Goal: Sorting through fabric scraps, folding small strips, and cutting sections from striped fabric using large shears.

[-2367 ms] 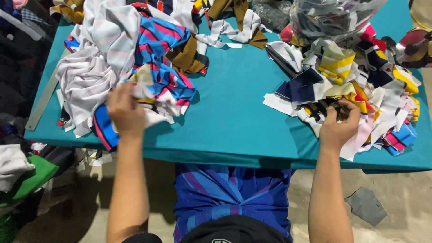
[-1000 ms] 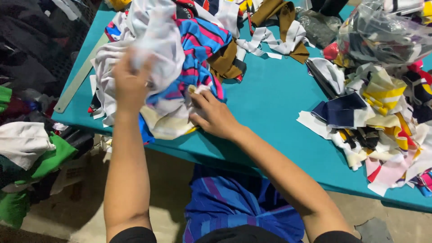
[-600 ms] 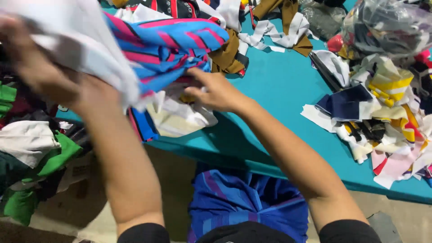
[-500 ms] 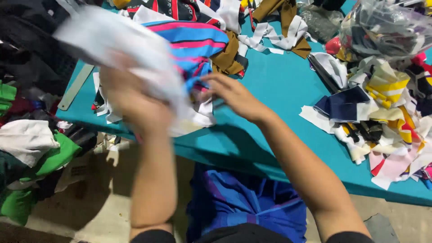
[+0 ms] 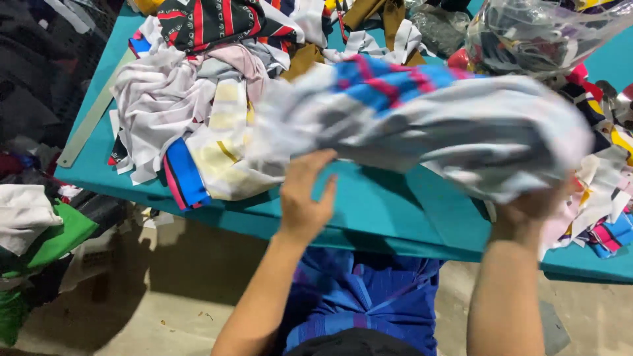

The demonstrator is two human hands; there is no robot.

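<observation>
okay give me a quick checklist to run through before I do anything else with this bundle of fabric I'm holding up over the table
1. Right hand grips the bundle: ok, it is closed under the bundle's right end.
2. Left hand supports the bundle: ok, its fingers touch the underside, though they look open rather than clenched.
3. Bundle lifted off the teal table: ok, bare tabletop shows beneath it.
4. Nothing dangling from the bundle: cannot tell, it is motion-blurred.
5. Bundle apart from the left pile: cannot tell, its left end overlaps the pile in view.
6. Clear plastic bag is out of the way: ok, it sits behind the bundle.
</observation>
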